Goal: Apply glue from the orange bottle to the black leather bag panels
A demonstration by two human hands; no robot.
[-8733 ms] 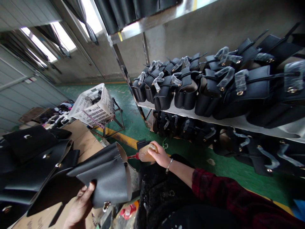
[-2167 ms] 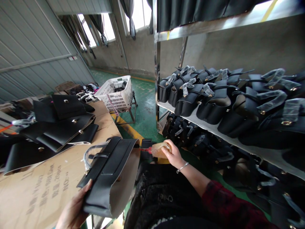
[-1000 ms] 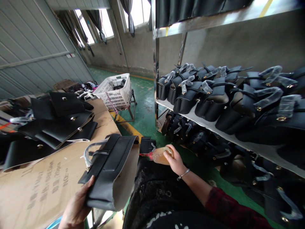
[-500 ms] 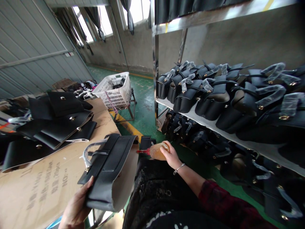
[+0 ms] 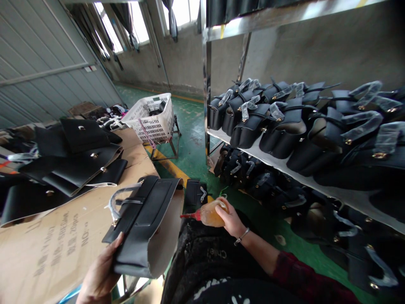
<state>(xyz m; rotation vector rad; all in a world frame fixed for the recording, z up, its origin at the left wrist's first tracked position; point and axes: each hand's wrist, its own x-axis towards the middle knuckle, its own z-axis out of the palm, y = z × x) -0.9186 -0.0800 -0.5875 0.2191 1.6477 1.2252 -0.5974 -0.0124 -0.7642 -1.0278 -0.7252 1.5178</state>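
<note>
My left hand [image 5: 103, 268] grips the lower left edge of a black handbag [image 5: 142, 223], its thumb on the front and its fingers out of sight underneath. The bag lies tilted at the cardboard's edge, its pale inside facing right and its handle wrapped in clear plastic. In my right hand [image 5: 229, 217] is a squeeze bottle [image 5: 211, 213] of amber liquid, fingers closed round its base. The bottle's red nozzle points left, close to the bag's open edge; whether it touches cannot be made out.
Black bag pieces [image 5: 79, 156] are piled on the cardboard [image 5: 72, 236] at left. A white plastic basket [image 5: 152, 126] stands beyond on a metal stand. Along the right, a metal rack [image 5: 207, 97] holds rows of black handbags [image 5: 281, 131]. Another black bag [image 5: 193, 192] is below, near the floor.
My right hand has moved the bottle down and slightly right, along the bag's open edge. The left hand and handbag have hardly moved.
</note>
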